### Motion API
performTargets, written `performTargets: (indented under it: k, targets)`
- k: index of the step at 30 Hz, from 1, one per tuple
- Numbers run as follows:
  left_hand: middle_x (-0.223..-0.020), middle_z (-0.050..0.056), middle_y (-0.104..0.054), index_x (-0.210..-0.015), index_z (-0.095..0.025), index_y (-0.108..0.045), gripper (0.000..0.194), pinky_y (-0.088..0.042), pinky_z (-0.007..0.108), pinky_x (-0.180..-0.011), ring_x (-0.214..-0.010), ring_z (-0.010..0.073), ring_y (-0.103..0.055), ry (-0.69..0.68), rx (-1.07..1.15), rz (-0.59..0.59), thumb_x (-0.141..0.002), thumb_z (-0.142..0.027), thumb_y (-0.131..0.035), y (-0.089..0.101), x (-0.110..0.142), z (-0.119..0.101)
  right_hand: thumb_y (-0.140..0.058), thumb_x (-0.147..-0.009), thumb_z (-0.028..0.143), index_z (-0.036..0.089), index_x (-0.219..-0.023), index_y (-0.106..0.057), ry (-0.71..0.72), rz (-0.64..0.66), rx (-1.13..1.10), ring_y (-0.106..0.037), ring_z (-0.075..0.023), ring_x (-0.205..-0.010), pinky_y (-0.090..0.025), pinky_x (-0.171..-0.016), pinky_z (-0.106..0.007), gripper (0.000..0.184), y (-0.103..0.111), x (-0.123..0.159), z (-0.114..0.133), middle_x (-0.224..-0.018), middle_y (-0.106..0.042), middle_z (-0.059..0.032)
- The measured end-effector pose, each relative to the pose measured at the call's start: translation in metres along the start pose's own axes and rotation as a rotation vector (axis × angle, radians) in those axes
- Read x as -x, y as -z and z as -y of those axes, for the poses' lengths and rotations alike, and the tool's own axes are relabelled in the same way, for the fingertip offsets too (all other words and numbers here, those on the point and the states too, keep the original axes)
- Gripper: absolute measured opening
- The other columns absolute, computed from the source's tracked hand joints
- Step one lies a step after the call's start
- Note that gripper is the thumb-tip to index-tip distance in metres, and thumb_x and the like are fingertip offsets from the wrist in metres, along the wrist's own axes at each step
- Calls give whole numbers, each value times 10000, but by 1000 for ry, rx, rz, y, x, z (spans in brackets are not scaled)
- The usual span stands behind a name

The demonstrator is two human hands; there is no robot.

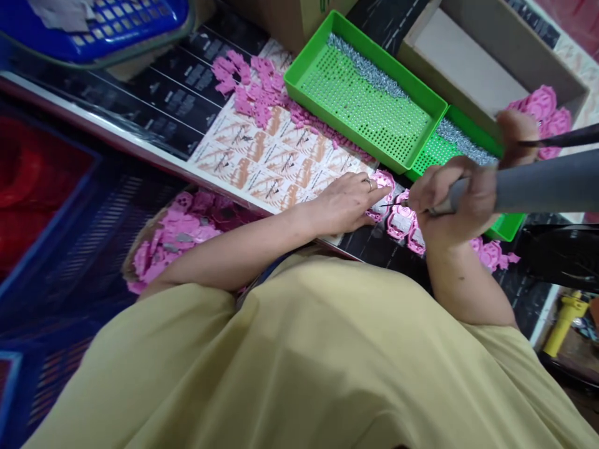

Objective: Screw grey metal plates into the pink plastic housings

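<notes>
My right hand [456,193] is wrapped round a grey, tube-shaped power screwdriver [538,184]. Its thin bit points left to a pink plastic part [384,179] with a pale grey inset. On the table, my left hand [350,198] steadies that part between thumb and fingers, a ring on one finger. More pink parts with pale insets [400,223] lie in a row to the right, under the screwdriver hand. Where the bit tip touches is too small to tell.
Two green perforated trays [365,140] hold small silver screws. Loose pink pieces [257,87] lie to their left. Another person's hand [517,131] is near pink parts by a cardboard box [468,56]. A blue basket [140,31] stands far left; a sack of pink pieces [182,227] sits below the table edge.
</notes>
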State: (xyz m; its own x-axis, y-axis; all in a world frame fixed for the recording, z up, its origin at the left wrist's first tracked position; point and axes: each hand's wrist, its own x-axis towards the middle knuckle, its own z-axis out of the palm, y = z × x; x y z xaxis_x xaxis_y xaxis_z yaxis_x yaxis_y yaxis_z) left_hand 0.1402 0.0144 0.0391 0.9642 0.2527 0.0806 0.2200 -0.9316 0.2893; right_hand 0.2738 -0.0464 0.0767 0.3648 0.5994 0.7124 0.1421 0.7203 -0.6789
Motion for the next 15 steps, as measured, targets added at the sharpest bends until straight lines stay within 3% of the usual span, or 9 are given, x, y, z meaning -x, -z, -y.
performTargets:
  k: [4,7,10,15]
  targets:
    - [-1078,143,-709,-1397,-108,-532,571,-438,355,-856,-1073,299,-615,-6,13,-30,-908,-353,-695,-5,-1,2,-585,-933,503,427,-1207,-529,-69,43,91,-290,-104,-268,-447,-382,-254,290,1,9,-12,-447,-300,118]
    - [-1048,134,-708,-1373,-119,-551,564,-429,347,-836,-1047,293,-618,-8,0,-48,-892,-364,-714,-7,-2,2,-603,-924,505,436,-1253,-505,-72,85,37,-291,-106,-267,-385,-346,-245,350,1,9,-15,-460,-285,120]
    - [-1046,129,-708,-1372,-129,-557,573,-436,349,-837,-1038,291,-619,10,3,-52,-880,-364,-732,-9,-3,1,-631,-918,462,419,-1184,-550,-84,103,-16,-248,-84,-264,-304,-304,-222,281,-1,9,-13,-471,-295,119]
    - [-1041,112,-711,-1347,-139,-580,533,-445,354,-873,-1061,290,-614,50,25,-47,-874,-329,-737,-11,-4,-1,-680,-886,416,439,-1119,-626,-133,127,14,-357,-84,-317,-323,-305,-216,241,2,14,-13,-528,-392,100]
